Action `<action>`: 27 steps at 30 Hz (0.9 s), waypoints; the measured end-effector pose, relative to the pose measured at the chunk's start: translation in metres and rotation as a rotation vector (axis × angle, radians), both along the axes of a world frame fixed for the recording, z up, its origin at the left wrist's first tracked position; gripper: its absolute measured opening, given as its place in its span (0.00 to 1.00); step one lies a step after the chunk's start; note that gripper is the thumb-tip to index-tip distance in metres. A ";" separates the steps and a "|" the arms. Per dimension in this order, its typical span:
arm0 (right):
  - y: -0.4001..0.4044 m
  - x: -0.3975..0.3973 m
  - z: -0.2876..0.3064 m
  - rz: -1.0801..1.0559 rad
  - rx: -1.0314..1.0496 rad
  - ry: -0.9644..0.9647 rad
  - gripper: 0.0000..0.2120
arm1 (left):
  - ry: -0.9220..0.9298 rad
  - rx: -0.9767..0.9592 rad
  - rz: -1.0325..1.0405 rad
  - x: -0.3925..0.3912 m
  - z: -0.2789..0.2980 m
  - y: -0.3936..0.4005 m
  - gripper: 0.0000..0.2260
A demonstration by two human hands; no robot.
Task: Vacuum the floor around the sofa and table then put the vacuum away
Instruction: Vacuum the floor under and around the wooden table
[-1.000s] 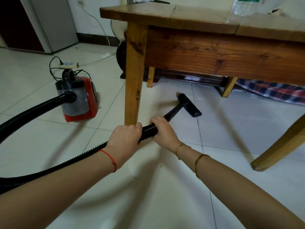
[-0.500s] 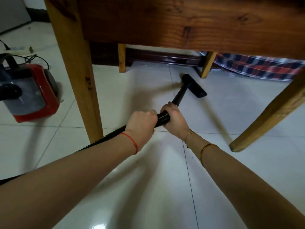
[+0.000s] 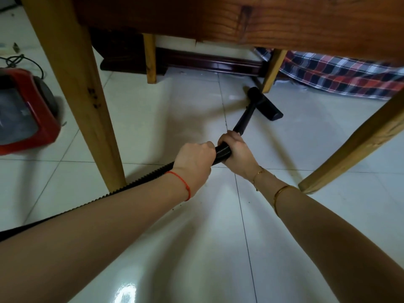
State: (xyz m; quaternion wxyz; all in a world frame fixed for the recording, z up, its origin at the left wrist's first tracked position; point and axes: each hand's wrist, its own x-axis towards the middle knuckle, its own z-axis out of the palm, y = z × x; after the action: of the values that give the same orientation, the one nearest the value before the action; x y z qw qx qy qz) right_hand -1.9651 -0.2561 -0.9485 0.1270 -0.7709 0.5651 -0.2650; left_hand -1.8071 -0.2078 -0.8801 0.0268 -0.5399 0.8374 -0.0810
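white tiled floor (image 3: 153,119) under a wooden table (image 3: 284,20) — left hand (image 3: 193,161) and right hand (image 3: 237,150) both clench the vacuum hose (image 3: 223,152), nozzle (image 3: 265,103) flat by the far right leg (image 3: 272,71); best kept flush, skirting the legs — canister (image 3: 26,110) waits beyond the table's left edge.

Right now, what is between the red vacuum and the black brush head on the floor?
In the head view, a wooden table leg stands between the red vacuum and the brush head; otherwise bare white tile.
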 end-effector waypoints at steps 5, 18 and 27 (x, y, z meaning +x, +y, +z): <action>0.018 0.029 0.007 0.059 -0.043 0.148 0.10 | -0.044 0.004 0.007 0.033 0.005 0.022 0.10; 0.069 0.105 0.042 0.092 -0.283 0.329 0.14 | -0.053 -0.031 0.020 0.116 0.051 0.085 0.08; 0.097 0.115 0.063 0.112 -0.375 0.466 0.17 | -0.041 -0.060 -0.005 0.134 0.066 0.114 0.07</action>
State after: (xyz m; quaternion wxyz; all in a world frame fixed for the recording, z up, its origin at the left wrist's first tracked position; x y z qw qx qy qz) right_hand -1.8499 -0.1591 -0.8857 -0.1358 -0.8510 0.4768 -0.1733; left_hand -1.6735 -0.0941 -0.8146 0.0277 -0.5364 0.8353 -0.1172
